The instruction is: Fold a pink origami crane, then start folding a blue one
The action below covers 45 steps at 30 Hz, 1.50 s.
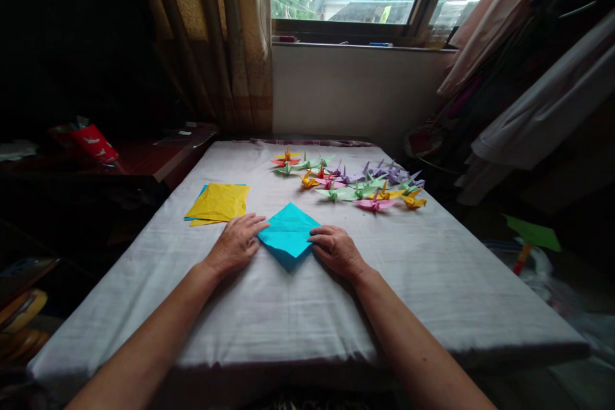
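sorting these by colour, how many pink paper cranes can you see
2: the nearer pink crane sits beyond and to the right of the right hand; the farther pink crane is behind it, to the left. Others may be hidden by overlap.

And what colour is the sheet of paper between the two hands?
The sheet is bright turquoise blue; the head view shows it best.

Left hand point(235, 243) and right hand point(340, 250) face each other

The left forearm point(161, 330) extends from seven o'clock, the right forearm point(416, 333) from five. Left fingers point(250, 224), lightly bent, aim toward two o'clock; right fingers point(325, 236), more curled, aim toward ten.
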Tool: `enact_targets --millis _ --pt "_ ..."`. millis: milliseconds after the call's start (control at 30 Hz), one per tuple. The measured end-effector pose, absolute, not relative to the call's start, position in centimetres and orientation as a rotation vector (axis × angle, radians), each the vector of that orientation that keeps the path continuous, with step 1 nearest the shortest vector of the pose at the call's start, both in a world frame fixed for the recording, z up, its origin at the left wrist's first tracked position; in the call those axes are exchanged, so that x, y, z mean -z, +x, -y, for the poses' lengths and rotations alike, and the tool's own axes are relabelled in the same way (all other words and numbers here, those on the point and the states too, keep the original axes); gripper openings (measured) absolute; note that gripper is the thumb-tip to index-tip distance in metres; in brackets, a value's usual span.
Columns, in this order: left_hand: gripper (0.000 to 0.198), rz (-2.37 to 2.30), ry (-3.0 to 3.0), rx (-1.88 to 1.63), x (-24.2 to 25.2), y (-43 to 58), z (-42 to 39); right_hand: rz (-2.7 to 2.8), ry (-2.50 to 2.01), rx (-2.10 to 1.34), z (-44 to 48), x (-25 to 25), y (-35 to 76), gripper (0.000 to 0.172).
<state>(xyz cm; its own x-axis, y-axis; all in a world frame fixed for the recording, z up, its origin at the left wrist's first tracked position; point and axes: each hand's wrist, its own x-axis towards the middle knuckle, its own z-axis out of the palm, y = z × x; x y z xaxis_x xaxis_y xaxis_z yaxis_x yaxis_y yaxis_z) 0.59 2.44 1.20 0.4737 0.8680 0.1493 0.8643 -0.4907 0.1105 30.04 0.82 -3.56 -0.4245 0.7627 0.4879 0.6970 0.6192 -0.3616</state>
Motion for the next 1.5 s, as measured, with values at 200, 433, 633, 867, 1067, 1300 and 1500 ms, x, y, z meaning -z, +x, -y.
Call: enact_targets --millis 200,433,633,867,1067,1300,1500 --pt "0.033 -1.357 2.636 -0.621 1.0 0.9 -2.2 2.193 -1.147 -0.127 -0.6 3.3 29.9 0.020" --pt "0.018 -1.372 2.600 -0.719 0.5 1.6 -1.6 2.162 -1.236 -0.135 0.0 2.6 29.9 0.019" --pt "0.021 -1.427 2.543 -0.745 0.8 1.7 -0.9 2.087 -1.409 -0.164 -0.6 1.6 29.6 0.017" --pt "0.039 -1.559 2.480 -0.730 1.0 2.1 -1.4 2.029 -1.610 -0.202 -2.7 0.7 28.5 0.033" --pt "0.045 -1.639 2.608 -0.591 0.3 2.5 -1.7 2.057 -1.694 -0.109 -2.8 1.2 27.9 0.038" --pt "0.036 -1.223 2.923 -0.458 -0.1 5.2 -2.1 2.117 -1.680 -0.037 -2.7 1.6 27.7 0.034" --pt "0.062 -1.147 2.853 -0.237 1.3 6.3 -2.1 2.137 -1.626 0.009 -2.6 1.7 27.8 0.033"
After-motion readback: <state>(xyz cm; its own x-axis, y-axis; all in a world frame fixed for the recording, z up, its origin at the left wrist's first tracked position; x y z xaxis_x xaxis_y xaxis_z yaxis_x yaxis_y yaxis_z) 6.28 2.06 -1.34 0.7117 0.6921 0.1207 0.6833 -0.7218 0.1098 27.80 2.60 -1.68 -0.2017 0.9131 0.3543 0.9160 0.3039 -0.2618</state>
